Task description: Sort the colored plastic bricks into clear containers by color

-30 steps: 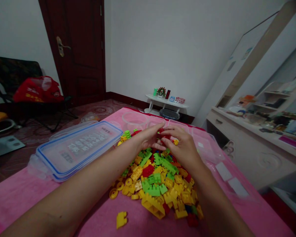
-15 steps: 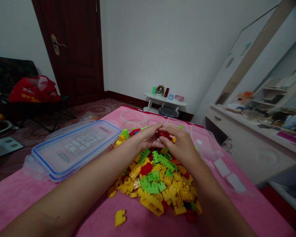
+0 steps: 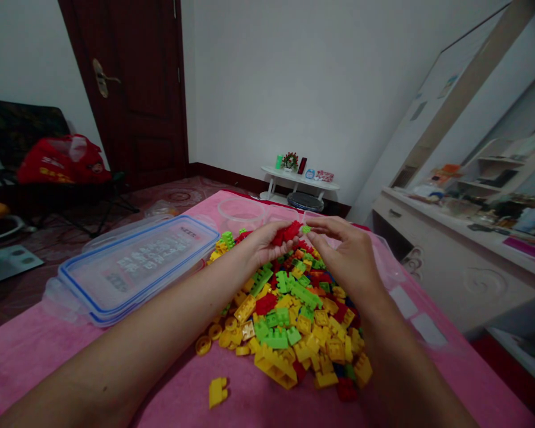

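Observation:
Over the far part of a heap of toy building bricks (image 3: 294,309), my left hand (image 3: 270,241) is cupped with its fingers curled round several red bricks (image 3: 288,233). My right hand (image 3: 345,246) faces it from the right, thumb and forefinger pinching a small light-green brick (image 3: 306,229). That green piece is close to the red bricks; whether they touch I cannot tell. The heap mixes yellow, green, red, orange and blue pieces. Nearer to me, a single yellow brick (image 3: 217,392) lies apart on the pink cloth (image 3: 169,392).
A clear box lid (image 3: 138,267) with a blue seal lies left of the heap. Clear plastic containers (image 3: 238,211) stand behind the heap, and more clear plastic with white labels (image 3: 428,329) is at the right. Beyond are a low white stand (image 3: 301,178) and a dresser (image 3: 455,255).
My right hand has moved right, away from my left, and a green brick shows at its fingertips. My left palm has turned up more, exposing the red bricks.

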